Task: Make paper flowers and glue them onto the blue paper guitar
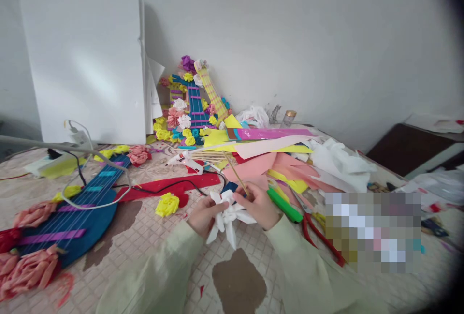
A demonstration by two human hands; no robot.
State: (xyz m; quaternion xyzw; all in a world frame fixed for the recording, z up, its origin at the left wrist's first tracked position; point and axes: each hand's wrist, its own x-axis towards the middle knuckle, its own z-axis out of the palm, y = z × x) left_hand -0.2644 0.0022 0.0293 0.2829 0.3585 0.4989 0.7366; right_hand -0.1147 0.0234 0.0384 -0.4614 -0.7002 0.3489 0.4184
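Between my hands, just above the table, is a white paper flower (pixel 229 212) with long strips splayed out below it. My left hand (pixel 203 213) pinches the flower's left side between thumb and fingers. On the other side, my right hand (pixel 259 205) grips a thin wooden stick (pixel 236 174) that slants up and away, its fingers touching the flower's right edge. The stick's lower end is hidden by my fingers. A yellow paper flower (pixel 167 204) lies left of my left hand. A green roll (pixel 284 205) lies right of my right hand.
Red-handled scissors (pixel 314 229) lie to the right, near a blurred patch. A blue paper guitar (pixel 81 212) with flowers lies left, crossed by a white cable (pixel 127 178). A glue gun (pixel 184 160), paper sheets (pixel 270 147) and decorated guitars (pixel 195 103) stand behind. A white board (pixel 85 62) leans on the wall.
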